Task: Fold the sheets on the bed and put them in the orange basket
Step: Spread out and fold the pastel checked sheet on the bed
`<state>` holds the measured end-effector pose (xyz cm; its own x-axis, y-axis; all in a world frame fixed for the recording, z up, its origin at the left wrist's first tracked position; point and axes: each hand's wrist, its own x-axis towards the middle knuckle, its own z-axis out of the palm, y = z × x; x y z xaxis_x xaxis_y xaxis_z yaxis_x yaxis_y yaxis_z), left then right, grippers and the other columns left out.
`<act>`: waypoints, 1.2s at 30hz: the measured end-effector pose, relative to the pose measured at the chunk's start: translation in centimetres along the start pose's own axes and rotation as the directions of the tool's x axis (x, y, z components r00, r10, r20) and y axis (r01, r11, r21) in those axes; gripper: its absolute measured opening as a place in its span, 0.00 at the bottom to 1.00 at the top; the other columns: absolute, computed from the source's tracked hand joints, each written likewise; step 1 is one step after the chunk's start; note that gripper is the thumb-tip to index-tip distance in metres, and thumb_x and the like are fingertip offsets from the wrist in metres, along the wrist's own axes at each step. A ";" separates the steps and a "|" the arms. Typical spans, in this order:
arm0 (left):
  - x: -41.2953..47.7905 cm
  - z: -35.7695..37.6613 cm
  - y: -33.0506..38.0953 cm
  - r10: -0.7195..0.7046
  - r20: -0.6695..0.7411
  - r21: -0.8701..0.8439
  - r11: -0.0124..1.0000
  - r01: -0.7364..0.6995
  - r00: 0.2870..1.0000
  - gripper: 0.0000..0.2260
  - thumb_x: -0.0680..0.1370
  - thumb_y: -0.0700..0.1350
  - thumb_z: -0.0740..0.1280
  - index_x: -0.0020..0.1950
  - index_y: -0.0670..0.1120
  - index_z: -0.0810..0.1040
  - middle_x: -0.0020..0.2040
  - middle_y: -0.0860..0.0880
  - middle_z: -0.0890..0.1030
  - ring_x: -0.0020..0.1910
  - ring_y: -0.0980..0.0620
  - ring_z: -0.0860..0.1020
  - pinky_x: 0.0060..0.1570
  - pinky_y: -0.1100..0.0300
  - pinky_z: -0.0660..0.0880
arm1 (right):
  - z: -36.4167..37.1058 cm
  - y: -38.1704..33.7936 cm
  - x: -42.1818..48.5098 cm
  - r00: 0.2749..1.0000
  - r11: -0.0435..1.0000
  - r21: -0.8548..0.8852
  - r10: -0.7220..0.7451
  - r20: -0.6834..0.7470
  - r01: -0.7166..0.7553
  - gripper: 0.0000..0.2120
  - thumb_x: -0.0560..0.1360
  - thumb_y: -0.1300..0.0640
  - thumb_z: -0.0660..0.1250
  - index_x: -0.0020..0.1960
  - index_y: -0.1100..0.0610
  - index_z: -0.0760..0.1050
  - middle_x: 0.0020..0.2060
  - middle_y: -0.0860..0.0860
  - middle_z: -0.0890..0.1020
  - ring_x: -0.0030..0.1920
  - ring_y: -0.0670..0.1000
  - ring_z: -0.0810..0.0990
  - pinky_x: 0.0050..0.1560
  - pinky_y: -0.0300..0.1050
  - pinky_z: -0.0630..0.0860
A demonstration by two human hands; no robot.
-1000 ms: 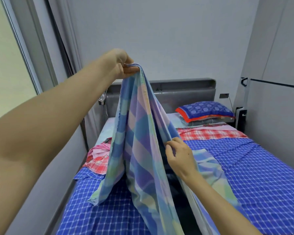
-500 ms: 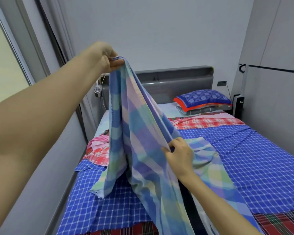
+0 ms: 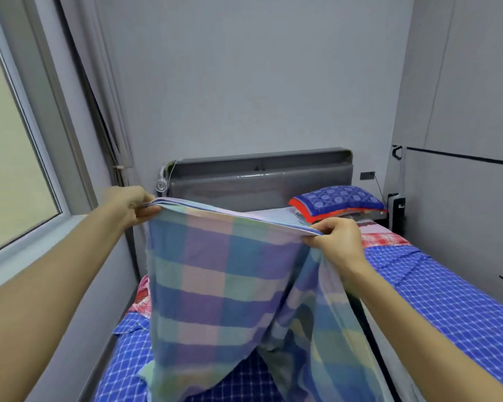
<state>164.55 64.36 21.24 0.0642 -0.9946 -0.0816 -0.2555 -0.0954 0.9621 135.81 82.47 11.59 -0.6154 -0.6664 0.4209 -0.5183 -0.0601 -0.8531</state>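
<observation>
A pastel plaid sheet [image 3: 227, 285] in blue, purple, green and pink hangs in front of me, stretched along its top edge between both hands. My left hand [image 3: 131, 206] pinches the left end of that edge. My right hand [image 3: 336, 242] pinches the right end, slightly lower. The sheet's lower part drapes down onto the bed, covered by a blue checked sheet [image 3: 447, 300]. A red and pink checked sheet [image 3: 141, 297] lies crumpled at the bed's left side. No orange basket is in view.
A blue and red patterned pillow [image 3: 337, 200] lies by the grey headboard [image 3: 259, 177]. A window [image 3: 9, 158] and wall run along the left. Grey cabinet panels [image 3: 462, 198] stand on the right.
My left hand has come down from high up to chest level. My right hand slid out to the right along the edge, so the sheet now hangs spread flat between them.
</observation>
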 end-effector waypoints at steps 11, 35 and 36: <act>-11.4 15.8 -3.6 0.674 0.618 0.442 0.127 -0.888 0.404 0.28 0.72 0.51 0.69 0.70 0.50 0.66 0.61 0.49 0.76 0.62 0.46 0.72 0.64 0.48 0.65 | 1.7 -2.2 1.0 0.979 0.992 -0.103 -0.050 0.198 0.072 0.05 0.60 0.68 0.74 0.34 0.62 0.83 0.27 0.55 0.81 0.29 0.44 0.71 0.33 0.41 0.69; -11.3 24.5 5.3 0.786 0.451 0.531 0.144 -0.835 0.423 0.05 0.69 0.38 0.70 0.42 0.37 0.83 0.39 0.38 0.81 0.38 0.45 0.74 0.37 0.59 0.64 | -5.9 18.1 -4.4 0.963 0.982 0.084 0.146 0.225 -0.169 0.11 0.73 0.46 0.68 0.41 0.54 0.75 0.33 0.45 0.77 0.35 0.45 0.75 0.39 0.43 0.71; -11.5 24.3 5.3 0.774 0.474 0.534 0.128 -0.836 0.420 0.05 0.70 0.38 0.71 0.42 0.37 0.82 0.38 0.39 0.81 0.38 0.45 0.74 0.37 0.59 0.64 | -6.6 18.5 -3.9 0.951 0.977 0.134 0.120 0.285 -0.163 0.13 0.74 0.48 0.69 0.42 0.59 0.76 0.31 0.46 0.75 0.34 0.44 0.72 0.38 0.41 0.69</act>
<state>139.03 74.31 20.94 -0.6277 -0.5113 0.5870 -0.6010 0.7976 0.0520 124.68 88.91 -3.80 -0.4779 -0.8528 0.2103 -0.3264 -0.0499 -0.9439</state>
